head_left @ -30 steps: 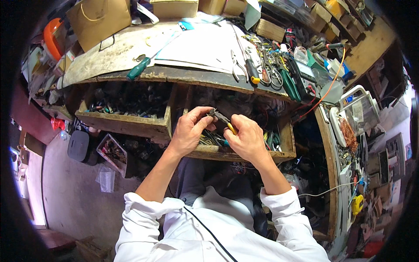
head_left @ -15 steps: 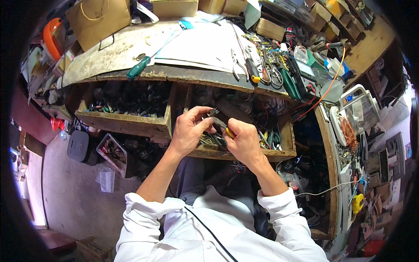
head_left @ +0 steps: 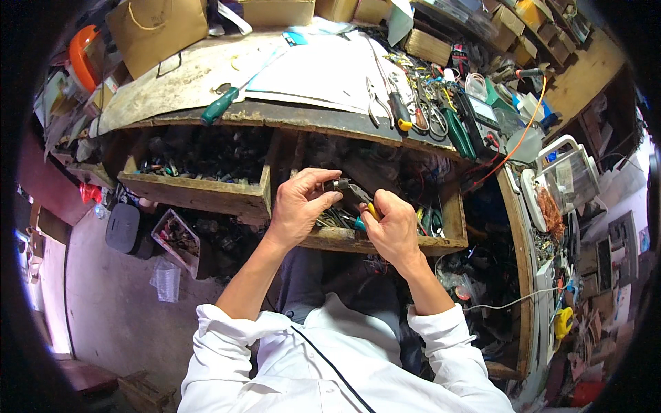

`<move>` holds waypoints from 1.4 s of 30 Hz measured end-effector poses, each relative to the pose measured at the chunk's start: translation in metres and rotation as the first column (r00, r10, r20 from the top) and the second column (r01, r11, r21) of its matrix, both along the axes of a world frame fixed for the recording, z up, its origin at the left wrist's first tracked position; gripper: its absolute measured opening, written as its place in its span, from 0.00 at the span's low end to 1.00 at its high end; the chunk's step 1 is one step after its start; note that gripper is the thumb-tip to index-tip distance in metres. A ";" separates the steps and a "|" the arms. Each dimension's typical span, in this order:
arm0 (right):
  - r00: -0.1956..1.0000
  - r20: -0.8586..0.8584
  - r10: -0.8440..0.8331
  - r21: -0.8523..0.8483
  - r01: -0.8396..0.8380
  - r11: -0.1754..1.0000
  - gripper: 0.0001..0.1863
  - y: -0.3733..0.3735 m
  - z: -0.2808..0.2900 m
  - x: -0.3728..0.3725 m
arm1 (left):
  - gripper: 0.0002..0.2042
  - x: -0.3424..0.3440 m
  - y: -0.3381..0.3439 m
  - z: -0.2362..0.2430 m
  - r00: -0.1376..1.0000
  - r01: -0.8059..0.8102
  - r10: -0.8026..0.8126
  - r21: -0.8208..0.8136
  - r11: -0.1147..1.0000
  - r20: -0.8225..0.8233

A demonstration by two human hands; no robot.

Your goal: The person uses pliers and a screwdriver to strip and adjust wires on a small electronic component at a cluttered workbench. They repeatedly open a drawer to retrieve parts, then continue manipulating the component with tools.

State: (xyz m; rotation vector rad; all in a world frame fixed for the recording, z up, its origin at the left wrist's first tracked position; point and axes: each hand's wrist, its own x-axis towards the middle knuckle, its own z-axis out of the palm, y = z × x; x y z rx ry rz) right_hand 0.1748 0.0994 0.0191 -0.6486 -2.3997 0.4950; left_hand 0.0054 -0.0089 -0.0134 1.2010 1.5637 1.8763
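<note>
My right hand (head_left: 392, 226) is closed around the yellow handles of a pair of pliers (head_left: 374, 210). The metal jaws point up and left, toward my left hand (head_left: 297, 210). Between the left thumb and fingertips sits a small dark and metallic piece (head_left: 340, 184), too small to name, right at the plier jaws. Whether the jaws grip it cannot be seen clearly. Both hands are above an open wooden drawer (head_left: 344, 239) that holds several hand tools.
A second open drawer (head_left: 200, 188) full of small dark parts is to the left. On the bench behind lie a green-handled screwdriver (head_left: 220, 105), another pair of pliers (head_left: 377, 103) and a black-and-yellow screwdriver (head_left: 399, 110). An orange cable (head_left: 530, 124) runs down at the right.
The left fingers have spread a little wider around the small piece. My right hand has shifted slightly right and down, and the pliers have turned so their jaws show more.
</note>
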 end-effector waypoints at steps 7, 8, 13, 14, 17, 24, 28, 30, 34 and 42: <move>1.000 0.003 -0.003 0.115 0.002 0.993 0.11 -0.004 0.006 0.001 | 0.15 0.000 -0.001 0.003 0.997 0.051 -0.054 0.050 0.997 0.052; 1.000 0.013 -0.002 0.104 0.001 0.995 0.11 -0.004 0.007 0.001 | 0.14 0.000 0.000 0.002 0.997 0.048 -0.052 0.066 0.997 0.056; 0.999 0.050 0.006 0.045 -0.008 0.999 0.12 -0.004 0.007 0.001 | 0.13 0.000 0.001 -0.001 0.981 0.117 -0.135 0.131 0.985 0.141; 0.999 0.048 0.000 0.062 -0.003 0.998 0.12 -0.004 0.006 0.001 | 0.12 0.000 0.002 0.000 0.979 0.131 -0.152 0.151 0.980 0.139; 0.999 0.044 -0.007 0.099 0.003 0.995 0.13 -0.004 0.003 0.001 | 0.15 -0.004 0.001 0.001 0.986 0.144 -0.153 0.125 0.982 0.061; 0.999 0.049 0.003 0.116 -0.009 0.993 0.13 -0.007 0.004 0.001 | 0.20 -0.003 0.003 0.001 0.959 0.149 -0.165 0.085 0.985 0.230; 0.999 0.050 -0.005 0.136 -0.002 0.991 0.12 -0.006 0.003 0.002 | 0.19 -0.007 0.002 0.001 0.963 0.193 -0.181 -0.040 0.980 0.201; 0.998 0.055 -0.016 0.135 0.008 0.991 0.12 -0.006 0.005 0.003 | 0.18 -0.006 0.002 0.001 0.968 0.178 -0.164 -0.062 0.982 0.190; 0.997 0.078 -0.009 0.033 0.006 0.999 0.12 -0.008 0.006 0.005 | 0.16 -0.003 0.003 0.001 0.981 0.112 -0.106 -0.024 0.993 0.163; 0.993 0.108 -0.039 0.332 0.001 0.943 0.11 -0.012 0.019 0.005 | 0.12 -0.004 0.000 0.004 0.997 0.076 -0.074 -0.103 0.992 0.022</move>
